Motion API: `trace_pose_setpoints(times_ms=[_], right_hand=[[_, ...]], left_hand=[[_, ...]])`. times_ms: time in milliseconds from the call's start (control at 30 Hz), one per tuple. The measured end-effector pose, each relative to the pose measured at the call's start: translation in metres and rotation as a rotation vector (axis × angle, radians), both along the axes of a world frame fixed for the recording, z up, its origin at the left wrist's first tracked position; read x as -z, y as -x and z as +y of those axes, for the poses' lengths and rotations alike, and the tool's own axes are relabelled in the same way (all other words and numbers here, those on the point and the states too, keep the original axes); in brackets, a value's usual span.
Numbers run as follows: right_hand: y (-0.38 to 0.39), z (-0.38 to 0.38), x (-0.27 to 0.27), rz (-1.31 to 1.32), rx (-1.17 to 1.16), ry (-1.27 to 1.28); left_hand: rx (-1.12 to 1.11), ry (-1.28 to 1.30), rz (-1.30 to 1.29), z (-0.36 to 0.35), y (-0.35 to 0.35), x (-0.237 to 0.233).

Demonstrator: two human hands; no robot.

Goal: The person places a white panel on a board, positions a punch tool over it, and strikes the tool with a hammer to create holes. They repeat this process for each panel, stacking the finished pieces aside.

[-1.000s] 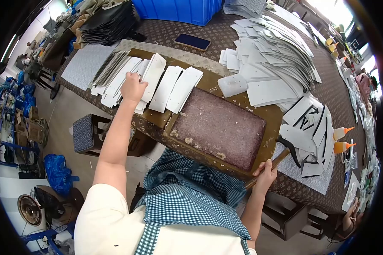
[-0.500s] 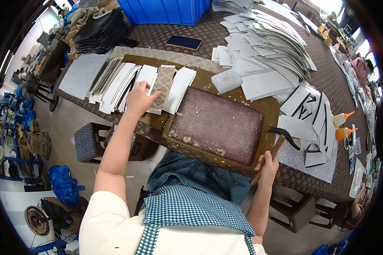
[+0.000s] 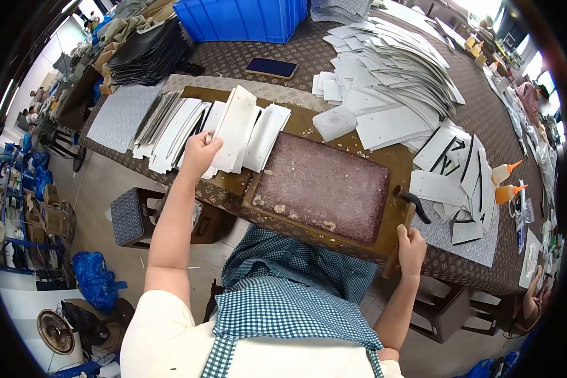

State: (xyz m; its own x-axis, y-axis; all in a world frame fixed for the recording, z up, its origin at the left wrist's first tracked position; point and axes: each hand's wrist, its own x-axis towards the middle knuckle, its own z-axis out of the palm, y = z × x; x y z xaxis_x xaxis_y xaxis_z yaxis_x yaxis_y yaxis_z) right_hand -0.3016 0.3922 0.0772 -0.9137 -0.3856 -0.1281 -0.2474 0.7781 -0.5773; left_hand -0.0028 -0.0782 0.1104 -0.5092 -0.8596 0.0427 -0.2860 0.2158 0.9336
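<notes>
Workshop bench under patterned brown cloth carries the work; left hand is closed on one white flat rectangular cut piece, tilted up off the overlapped row of white pieces; step in hand appears to be pick-up; the next move calls for clean separation from neighbouring pieces; right hand grips the wooden-handled black hammer, just right of the speckled maroon slab.
</notes>
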Motion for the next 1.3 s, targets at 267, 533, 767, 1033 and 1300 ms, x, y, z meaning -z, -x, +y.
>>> trace_pose_setpoints(times_ms=[267, 533, 767, 1033, 1300], right_hand=[[-0.045, -0.06, -0.077, -0.26, -0.163, 0.912], [-0.085, -0.104, -0.103, -0.433, -0.278, 1.246], [-0.082, -0.091, -0.096, -0.23, -0.146, 1.227], [-0.093, -0.102, -0.1, -0.245, -0.021, 1.295], [-0.07, -0.092, -0.08, -0.102, 0.011, 1.199]], left_hand=[[0.278, -0.502, 0.265, 0.139, 0.024, -0.042], [0.603, -0.53, 0.193, 0.203, 0.039, -0.038], [0.669, -0.581, 0.204, 0.217, 0.04, -0.032], [0.656, -0.625, 0.188, 0.225, 0.045, -0.032], [0.696, -0.514, 0.114, 0.224, 0.053, -0.031]])
